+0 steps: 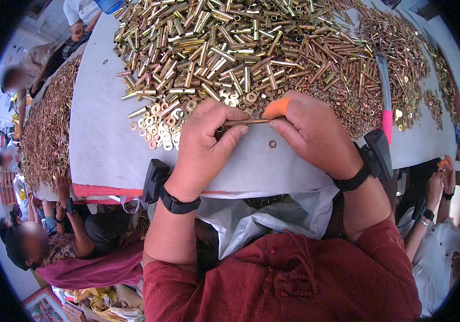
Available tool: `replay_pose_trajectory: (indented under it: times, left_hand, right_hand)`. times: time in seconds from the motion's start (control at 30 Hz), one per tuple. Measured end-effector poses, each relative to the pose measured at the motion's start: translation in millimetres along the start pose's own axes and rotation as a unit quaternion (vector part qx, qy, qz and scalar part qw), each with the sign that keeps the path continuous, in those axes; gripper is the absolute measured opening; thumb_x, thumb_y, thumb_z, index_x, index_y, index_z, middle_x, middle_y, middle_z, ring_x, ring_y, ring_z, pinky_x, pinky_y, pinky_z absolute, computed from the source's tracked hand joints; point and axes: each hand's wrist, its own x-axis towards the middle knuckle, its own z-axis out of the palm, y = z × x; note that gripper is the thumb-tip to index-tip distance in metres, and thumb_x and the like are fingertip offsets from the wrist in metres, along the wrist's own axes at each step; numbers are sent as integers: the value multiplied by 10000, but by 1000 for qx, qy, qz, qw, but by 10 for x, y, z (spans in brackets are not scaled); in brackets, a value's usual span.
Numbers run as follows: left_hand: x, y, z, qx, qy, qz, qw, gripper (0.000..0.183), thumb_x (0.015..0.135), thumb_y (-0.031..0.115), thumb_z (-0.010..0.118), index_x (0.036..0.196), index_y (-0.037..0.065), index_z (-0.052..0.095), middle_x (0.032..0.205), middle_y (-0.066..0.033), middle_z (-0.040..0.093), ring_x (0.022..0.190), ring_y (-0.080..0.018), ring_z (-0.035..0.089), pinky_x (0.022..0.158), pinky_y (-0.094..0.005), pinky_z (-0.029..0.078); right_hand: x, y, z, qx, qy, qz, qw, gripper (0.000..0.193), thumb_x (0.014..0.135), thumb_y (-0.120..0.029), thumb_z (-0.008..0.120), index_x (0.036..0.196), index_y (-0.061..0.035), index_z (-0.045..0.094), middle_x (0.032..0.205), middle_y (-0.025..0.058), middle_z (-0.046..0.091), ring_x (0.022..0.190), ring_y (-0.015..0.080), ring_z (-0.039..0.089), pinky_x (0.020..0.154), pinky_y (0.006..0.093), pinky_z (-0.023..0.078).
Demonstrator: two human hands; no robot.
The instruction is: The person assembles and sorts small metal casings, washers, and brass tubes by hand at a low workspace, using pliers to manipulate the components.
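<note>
— While brass tubes (251, 48) lay heaped beyond, why were both hands raised?
— Left hand (204, 146) and right hand (310, 131) pinched one thin rod (246, 122) just above the tabletop (101, 134), steadying it.

tubes (251, 48): heaped at table (101, 139) far side
washers (160, 121): before heap, left of hands
bag (273, 217): under near edge

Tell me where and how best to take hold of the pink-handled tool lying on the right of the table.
Probably grip the pink-handled tool by its pink end, coming from the near table edge. That end lies on bare tabletop pointing toward you, while the grey shaft runs up into the heap of metal tubes.
</note>
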Motion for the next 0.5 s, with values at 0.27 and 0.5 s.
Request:
replay_pose_trajectory:
  times: [0.27,0.5]
  left_hand:
    - [-31,67,-78,138,58,12,989,150,756,102,763,897,85,714,791,-59,538,726,-213,544,613,-329,453]
    - [-50,54,31,-288,73,-259,919,120,905,155,671,958,49,651,691,39,534,597,-58,463,512,-212,353]
  right_hand:
    - [-36,-25,-31,3,22,25,999,103,840,-115,614,911,-42,628,825,157,622,796,348,618,699,426,490]
    - [-66,-11,249,146,25,76,986,133,835,-145,632,911,-35,641,784,156,641,746,326,636,660,390,492]
